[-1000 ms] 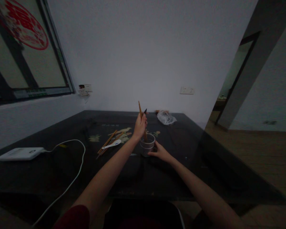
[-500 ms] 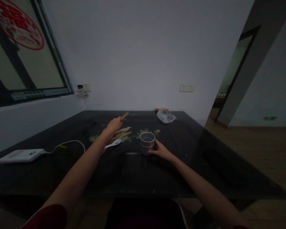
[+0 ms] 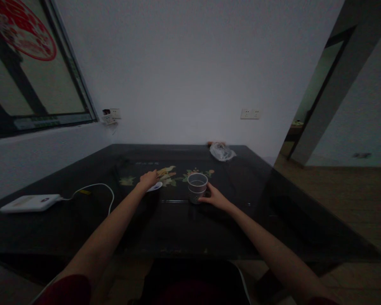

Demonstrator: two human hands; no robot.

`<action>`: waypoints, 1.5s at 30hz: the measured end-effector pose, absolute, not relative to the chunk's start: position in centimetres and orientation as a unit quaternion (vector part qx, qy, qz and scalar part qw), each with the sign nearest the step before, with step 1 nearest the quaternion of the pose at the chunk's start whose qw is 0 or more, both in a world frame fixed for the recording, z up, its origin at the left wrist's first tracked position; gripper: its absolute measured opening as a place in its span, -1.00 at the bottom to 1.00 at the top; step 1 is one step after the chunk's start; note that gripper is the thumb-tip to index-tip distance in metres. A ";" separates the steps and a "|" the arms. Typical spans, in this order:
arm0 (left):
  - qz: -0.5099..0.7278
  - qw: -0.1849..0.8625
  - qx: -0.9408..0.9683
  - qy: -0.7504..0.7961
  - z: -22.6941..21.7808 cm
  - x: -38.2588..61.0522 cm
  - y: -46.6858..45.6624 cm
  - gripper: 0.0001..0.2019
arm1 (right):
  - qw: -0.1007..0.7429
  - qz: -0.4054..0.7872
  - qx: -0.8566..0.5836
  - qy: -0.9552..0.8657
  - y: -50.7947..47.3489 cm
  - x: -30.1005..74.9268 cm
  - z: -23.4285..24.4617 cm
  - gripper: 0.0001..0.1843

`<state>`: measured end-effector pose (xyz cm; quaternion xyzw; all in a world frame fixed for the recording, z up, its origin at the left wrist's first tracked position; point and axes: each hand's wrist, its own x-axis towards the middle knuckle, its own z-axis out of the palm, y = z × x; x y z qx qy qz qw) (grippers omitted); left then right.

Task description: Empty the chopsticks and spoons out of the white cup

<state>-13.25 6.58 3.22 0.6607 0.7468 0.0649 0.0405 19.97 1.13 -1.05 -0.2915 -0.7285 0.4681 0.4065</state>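
Note:
My left hand (image 3: 148, 179) is closed around the wooden chopsticks (image 3: 161, 173), whose tips stick out to its right over a painted flower on the table. Just below that hand lies a white spoon (image 3: 156, 186), its handle hidden by my wrist. My right hand (image 3: 213, 197) grips the side of a clear plastic cup (image 3: 197, 189), thumb in front and fingers behind. The cup stands upright on the dark table.
A white power bank (image 3: 30, 203) with a white cable (image 3: 97, 184) lies on the left of the glossy black table (image 3: 184, 235). A crumpled clear plastic bag (image 3: 221, 151) rests at the back, near the wall. Sockets (image 3: 250, 114) are on the wall.
My left hand has come back and down towards the spoon, bringing the chopsticks with it. The right hand stays on the cup. The view has tilted slightly.

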 end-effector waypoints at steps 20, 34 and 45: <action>0.031 0.079 0.690 0.719 3.5 -17.7 7.1 -0.58 | 0.396 0.449 -0.298 -0.743 1.2 20.1 -1.0 -0.14; 0.070 0.115 0.712 0.690 3.5 -16.7 5.1 -0.78 | 0.398 0.437 -0.301 -0.748 1.9 20.4 -2.0 -0.16; 0.018 0.103 0.713 0.693 2.6 -17.0 5.7 -0.75 | 0.397 0.445 -0.298 -0.745 1.5 20.2 -1.2 -0.11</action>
